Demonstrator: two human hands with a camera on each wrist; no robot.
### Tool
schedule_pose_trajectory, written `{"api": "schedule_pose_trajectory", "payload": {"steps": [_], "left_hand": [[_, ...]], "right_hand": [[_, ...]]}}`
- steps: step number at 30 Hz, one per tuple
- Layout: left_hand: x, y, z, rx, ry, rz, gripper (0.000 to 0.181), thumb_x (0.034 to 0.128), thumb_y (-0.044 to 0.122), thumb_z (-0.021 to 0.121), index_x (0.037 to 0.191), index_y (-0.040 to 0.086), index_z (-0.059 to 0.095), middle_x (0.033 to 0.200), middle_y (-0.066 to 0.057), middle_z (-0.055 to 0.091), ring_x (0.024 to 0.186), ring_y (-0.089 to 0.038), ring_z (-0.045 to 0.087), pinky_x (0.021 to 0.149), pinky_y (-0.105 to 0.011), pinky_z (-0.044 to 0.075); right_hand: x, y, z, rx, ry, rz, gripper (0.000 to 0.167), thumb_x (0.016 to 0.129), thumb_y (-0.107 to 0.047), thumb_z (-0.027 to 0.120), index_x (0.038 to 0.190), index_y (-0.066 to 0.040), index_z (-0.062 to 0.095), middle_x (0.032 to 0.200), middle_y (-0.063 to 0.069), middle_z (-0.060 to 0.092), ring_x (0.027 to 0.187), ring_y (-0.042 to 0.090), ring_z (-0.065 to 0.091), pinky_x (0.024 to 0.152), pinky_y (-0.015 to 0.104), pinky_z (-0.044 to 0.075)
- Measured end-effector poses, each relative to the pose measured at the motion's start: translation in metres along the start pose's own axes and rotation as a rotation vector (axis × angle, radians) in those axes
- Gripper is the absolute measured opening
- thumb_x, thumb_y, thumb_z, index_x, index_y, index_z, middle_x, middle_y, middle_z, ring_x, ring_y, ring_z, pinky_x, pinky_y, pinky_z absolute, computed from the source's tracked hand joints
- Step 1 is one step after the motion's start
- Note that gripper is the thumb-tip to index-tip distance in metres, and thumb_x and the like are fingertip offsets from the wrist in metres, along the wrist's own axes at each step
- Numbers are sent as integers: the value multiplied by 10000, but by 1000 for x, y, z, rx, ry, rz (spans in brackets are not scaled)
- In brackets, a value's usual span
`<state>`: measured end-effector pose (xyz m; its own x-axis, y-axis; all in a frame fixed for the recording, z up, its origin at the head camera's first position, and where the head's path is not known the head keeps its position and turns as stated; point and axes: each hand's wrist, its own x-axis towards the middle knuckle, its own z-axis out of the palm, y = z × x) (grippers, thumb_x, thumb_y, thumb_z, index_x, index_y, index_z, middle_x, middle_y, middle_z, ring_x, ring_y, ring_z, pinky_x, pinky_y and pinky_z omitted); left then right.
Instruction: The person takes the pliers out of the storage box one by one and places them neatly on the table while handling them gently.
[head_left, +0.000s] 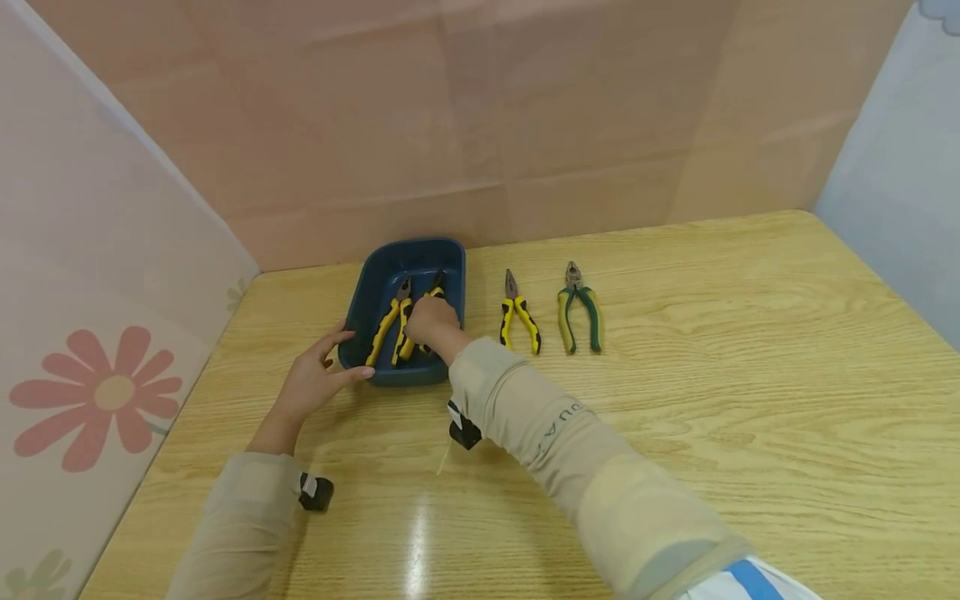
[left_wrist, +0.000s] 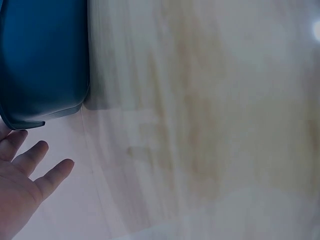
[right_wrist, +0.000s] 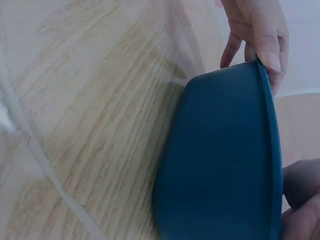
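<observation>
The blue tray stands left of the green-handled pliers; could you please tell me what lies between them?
In the head view, one pair of yellow-and-black pliers lies between the blue tray and the green-handled pliers.

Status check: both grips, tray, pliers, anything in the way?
Left grip on tray, near-left corner. Right grip in tray over yellow pliers, contact hidden. One yellow pair, one green pair lie right of tray. No obstruction seen.

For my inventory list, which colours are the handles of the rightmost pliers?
Green and yellow; the handles show best in the head view.
</observation>
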<state>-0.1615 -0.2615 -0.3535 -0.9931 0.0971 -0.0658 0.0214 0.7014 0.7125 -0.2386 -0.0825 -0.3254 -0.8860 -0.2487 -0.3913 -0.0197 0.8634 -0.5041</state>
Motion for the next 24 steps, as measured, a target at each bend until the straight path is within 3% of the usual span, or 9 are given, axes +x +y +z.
{"api": "schedule_pose_trajectory", "payload": {"steps": [4,6,8,11,16,19,24], "left_hand": [[-1,-1,0,2,3,-4,807,694,469,658,1323,75,342,1430,-28,125,1257,-318,173,950,-509,272],[-2,-1,-1,6,4,-9,814,690,477,658,1325,78,341,1431,-28,123,1256,-324,176,950,-507,274],[-2,-2,-1,6,3,-14,819,688,480,658,1326,79,339,1431,-30,122,1255,-327,175,950,-507,273],[-3,-2,-2,4,3,-13,818,692,477,655,1327,72,336,1431,-36,121,1257,-322,171,949,-510,272],[-4,-1,-2,7,9,-9,815,701,468,652,1329,61,329,1430,-42,122,1258,-314,172,947,-511,274],[-4,0,-2,18,12,-7,815,702,471,650,1329,61,329,1430,-42,123,1255,-321,178,945,-509,280],[-4,-1,-1,18,12,-12,824,697,482,647,1332,66,326,1431,-36,119,1251,-332,181,945,-508,281]], "right_hand": [[2,-2,-4,17,-36,-5,282,878,-164,468,1117,-72,586,1231,8,474,380,101,351,353,204,357],[4,-3,-5,68,-51,11,282,869,-151,479,1116,-61,581,1208,12,484,385,108,385,360,209,394],[6,-4,-7,139,-67,37,195,849,-119,506,990,-38,614,1030,21,545,400,116,417,378,215,422],[8,-5,-8,318,-90,94,133,815,-38,541,945,-19,564,827,55,471,441,146,425,425,246,458],[7,-8,-8,661,-90,175,484,775,83,563,1227,-2,413,986,118,475,643,241,534,546,334,520],[7,-6,-9,819,-114,183,520,765,126,551,1243,41,368,1062,161,461,790,293,552,577,352,522],[23,4,-8,971,-179,153,625,726,154,578,1279,64,302,1121,209,434,819,314,552,567,355,520]]}}
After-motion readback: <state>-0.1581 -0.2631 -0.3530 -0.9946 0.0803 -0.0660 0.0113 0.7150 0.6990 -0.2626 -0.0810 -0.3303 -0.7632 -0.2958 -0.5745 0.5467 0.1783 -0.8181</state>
